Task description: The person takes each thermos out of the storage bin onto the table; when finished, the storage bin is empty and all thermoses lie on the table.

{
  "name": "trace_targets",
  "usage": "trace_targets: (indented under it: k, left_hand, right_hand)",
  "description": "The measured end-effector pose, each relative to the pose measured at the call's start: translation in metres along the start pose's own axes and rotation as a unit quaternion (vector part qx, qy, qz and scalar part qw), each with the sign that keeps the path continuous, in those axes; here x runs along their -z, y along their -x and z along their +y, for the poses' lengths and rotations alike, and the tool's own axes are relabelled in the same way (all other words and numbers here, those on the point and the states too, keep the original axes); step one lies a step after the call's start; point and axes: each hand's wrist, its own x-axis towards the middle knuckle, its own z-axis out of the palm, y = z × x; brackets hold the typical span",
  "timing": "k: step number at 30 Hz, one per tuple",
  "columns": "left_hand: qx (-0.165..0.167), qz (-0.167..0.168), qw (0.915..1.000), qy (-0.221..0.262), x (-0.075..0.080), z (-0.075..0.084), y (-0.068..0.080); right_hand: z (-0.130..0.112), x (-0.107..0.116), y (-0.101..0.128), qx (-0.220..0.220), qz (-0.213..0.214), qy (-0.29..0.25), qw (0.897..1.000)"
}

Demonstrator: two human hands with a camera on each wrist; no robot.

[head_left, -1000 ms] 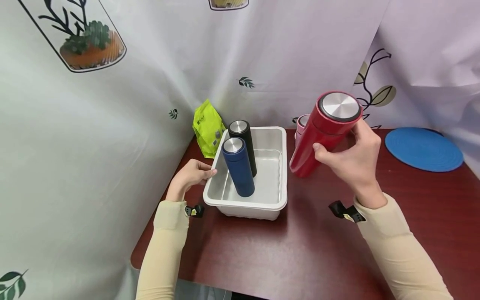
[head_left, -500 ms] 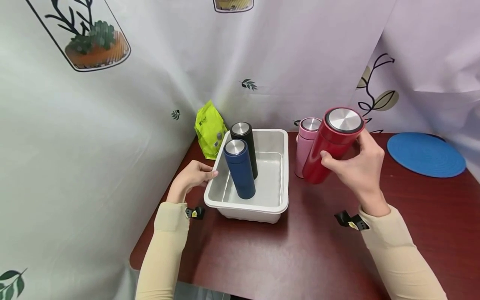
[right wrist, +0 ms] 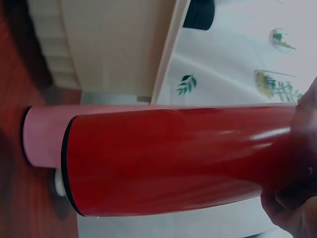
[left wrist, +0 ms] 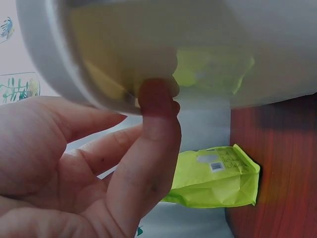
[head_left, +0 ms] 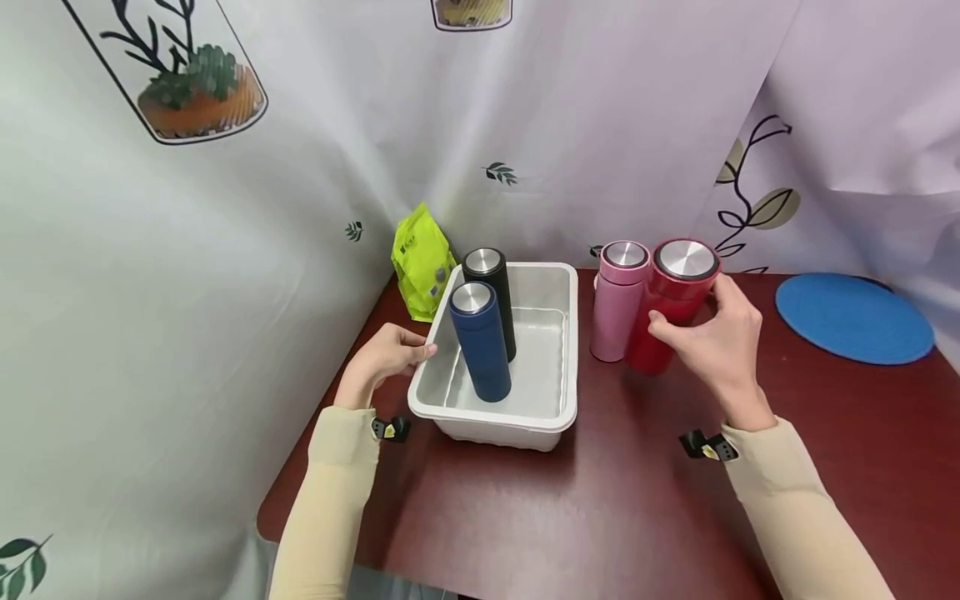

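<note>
My right hand [head_left: 716, 342] grips a red thermos flask [head_left: 658, 337] with a silver lid, fingers and thumb round its upper part. It is nearly upright, just right of a pink thermos flask [head_left: 615, 321] that stands on the table. Whether the red base touches the table, I cannot tell. My left hand [head_left: 386, 358] pinches the left rim of a white plastic bin [head_left: 566, 350]; the left wrist view shows the fingers [left wrist: 153, 129] against the bin wall. Inside the bin stand a blue thermos flask [head_left: 482, 346] and, behind it, a black one [head_left: 497, 292].
A lime-green bag [head_left: 420, 262] stands behind the bin's left side. To the far right lies a round blue mat [head_left: 855, 318] on the dark red table [head_left: 600, 517]. A printed white curtain [head_left: 570, 125] hangs behind the table.
My right hand has lowered the red flask, brought it closer to upright and shifted it slightly right, uncovering the pink flask. The left hand keeps its hold on the bin's rim.
</note>
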Motion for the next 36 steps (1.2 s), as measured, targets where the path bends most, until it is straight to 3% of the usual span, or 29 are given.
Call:
trace_targets:
  k: [7, 21, 36]
  left_hand:
    - [0.001, -0.007, 0.9999, 0.008, -0.005, -0.006, -0.002]
    - [-0.021, -0.029, 0.9991, 0.021, 0.002, -0.006, -0.007]
    - [-0.006, -0.023, 0.9997, 0.011, 0.003, -0.004, -0.007]
  right_hand:
    - [0.016, 0.002, 0.005, -0.02, -0.009, 0.033, 0.999]
    - [0.038, -0.005, -0.001, -0.054, -0.025, 0.057, 0.997]
    - [0.065, -0.008, -0.005, -0.087, -0.028, 0.068, 0.993]
